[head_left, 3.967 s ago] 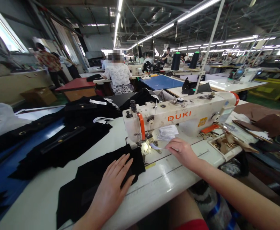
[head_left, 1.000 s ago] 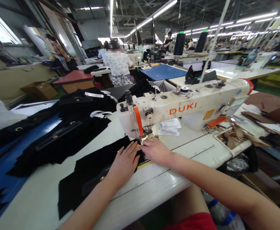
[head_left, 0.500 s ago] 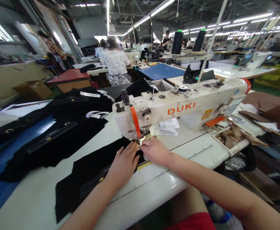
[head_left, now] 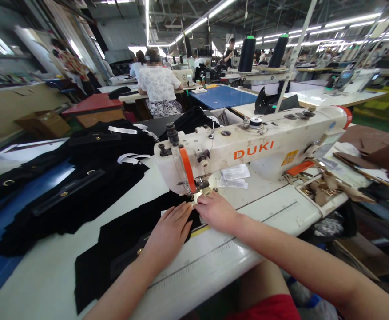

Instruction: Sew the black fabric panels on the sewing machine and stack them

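A black fabric piece (head_left: 128,222) lies on the sewing machine bed, its far end under the presser foot (head_left: 192,195). My left hand (head_left: 168,229) rests flat on it, fingers stretched toward the foot. A white edge (head_left: 163,213) shows beside those fingers. My right hand (head_left: 216,211) is closed just right of the foot, its fingers bent and pressed together near the fabric's edge; what they pinch is hidden. The two hands' fingertips nearly meet. Above them stands the white sewing machine (head_left: 248,144) with an orange guard strip (head_left: 187,169). A dark strip with a gold fitting (head_left: 140,251) sits on the fabric.
More black pieces (head_left: 68,195) with gold rings are stacked at left. White paper labels (head_left: 234,173) lie behind my right hand. A tray of metal fittings (head_left: 324,191) is set in the table at right. Thread cones (head_left: 247,55) stand behind; a co-worker (head_left: 157,84) sits ahead.
The fabric and my left hand have shifted slightly left, and more of the white edge beside my left fingers shows. My right hand stays near the presser foot. The view has moved a little.
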`<action>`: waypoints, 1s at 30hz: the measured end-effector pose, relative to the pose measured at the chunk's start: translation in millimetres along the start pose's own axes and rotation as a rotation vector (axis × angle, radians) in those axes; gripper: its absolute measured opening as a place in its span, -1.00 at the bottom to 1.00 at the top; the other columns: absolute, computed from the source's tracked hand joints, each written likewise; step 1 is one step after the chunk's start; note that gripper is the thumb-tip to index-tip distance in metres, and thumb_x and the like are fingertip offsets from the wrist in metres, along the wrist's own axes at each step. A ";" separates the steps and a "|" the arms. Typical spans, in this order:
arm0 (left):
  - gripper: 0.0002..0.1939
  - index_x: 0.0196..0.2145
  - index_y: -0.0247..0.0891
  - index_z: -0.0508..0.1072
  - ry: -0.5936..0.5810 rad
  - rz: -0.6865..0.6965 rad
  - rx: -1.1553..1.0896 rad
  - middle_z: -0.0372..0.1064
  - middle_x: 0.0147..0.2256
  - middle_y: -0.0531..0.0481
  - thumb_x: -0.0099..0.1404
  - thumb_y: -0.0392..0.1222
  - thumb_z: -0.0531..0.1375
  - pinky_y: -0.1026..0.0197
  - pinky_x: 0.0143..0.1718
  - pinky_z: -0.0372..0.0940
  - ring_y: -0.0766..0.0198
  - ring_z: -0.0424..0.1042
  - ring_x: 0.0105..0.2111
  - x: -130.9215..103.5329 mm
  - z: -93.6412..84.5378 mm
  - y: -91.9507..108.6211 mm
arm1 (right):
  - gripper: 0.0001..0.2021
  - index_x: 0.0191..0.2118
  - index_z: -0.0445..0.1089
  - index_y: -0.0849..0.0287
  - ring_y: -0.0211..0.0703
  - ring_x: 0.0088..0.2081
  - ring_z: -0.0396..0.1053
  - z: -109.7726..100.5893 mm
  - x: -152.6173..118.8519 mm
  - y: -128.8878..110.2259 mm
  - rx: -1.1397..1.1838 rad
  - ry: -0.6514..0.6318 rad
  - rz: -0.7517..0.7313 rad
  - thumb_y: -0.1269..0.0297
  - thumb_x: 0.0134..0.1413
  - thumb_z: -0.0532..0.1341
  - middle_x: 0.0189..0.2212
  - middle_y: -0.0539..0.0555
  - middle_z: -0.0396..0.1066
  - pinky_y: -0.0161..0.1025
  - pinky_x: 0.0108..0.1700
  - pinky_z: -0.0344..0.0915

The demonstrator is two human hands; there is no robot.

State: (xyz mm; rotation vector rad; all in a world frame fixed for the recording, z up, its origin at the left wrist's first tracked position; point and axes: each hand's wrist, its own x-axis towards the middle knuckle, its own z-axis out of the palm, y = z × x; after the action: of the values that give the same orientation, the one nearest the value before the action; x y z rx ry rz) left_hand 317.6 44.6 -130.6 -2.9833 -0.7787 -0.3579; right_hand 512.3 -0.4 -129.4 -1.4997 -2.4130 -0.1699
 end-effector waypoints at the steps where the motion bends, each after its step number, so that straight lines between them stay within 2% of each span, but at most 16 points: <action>1: -0.58 0.11 -0.38 0.36 -0.001 0.010 0.002 0.36 0.11 -0.22 0.40 -0.19 -0.05 -0.03 0.13 0.24 0.11 0.32 0.13 -0.5 -0.1 -0.5 | -0.85 -0.28 0.45 0.26 -0.07 -0.18 0.28 0.1 -0.1 -0.1 -0.003 0.001 0.002 0.43 0.22 0.13 -0.33 0.14 0.40 -0.13 -0.08 0.20; 6: -0.58 0.12 -0.30 0.36 0.006 -0.005 0.021 0.36 0.11 -0.18 0.40 -0.18 -0.05 0.00 0.13 0.24 0.14 0.32 0.14 2.1 0.1 -3.4 | -0.82 -0.26 0.44 0.25 -0.06 -0.19 0.29 1.7 0.2 0.4 -0.010 0.015 0.023 0.41 0.26 0.08 -0.32 0.13 0.40 -0.13 -0.10 0.20; 30: -0.56 0.14 -0.34 0.33 -0.015 -0.052 0.001 0.33 0.14 -0.18 0.41 -0.18 -0.09 -0.04 0.15 0.22 0.11 0.29 0.15 7.9 2.3 -5.1 | -0.85 -0.26 0.44 0.27 -0.06 -0.20 0.28 2.0 0.1 0.1 0.000 0.049 0.037 0.41 0.24 0.12 -0.31 0.11 0.41 -0.15 -0.10 0.16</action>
State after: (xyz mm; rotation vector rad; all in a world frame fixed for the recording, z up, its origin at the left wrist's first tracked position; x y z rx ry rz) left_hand 322.3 53.1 -131.1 -2.9728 -0.8589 -0.3367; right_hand 512.0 0.3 -131.2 -1.5216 -2.3452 -0.1960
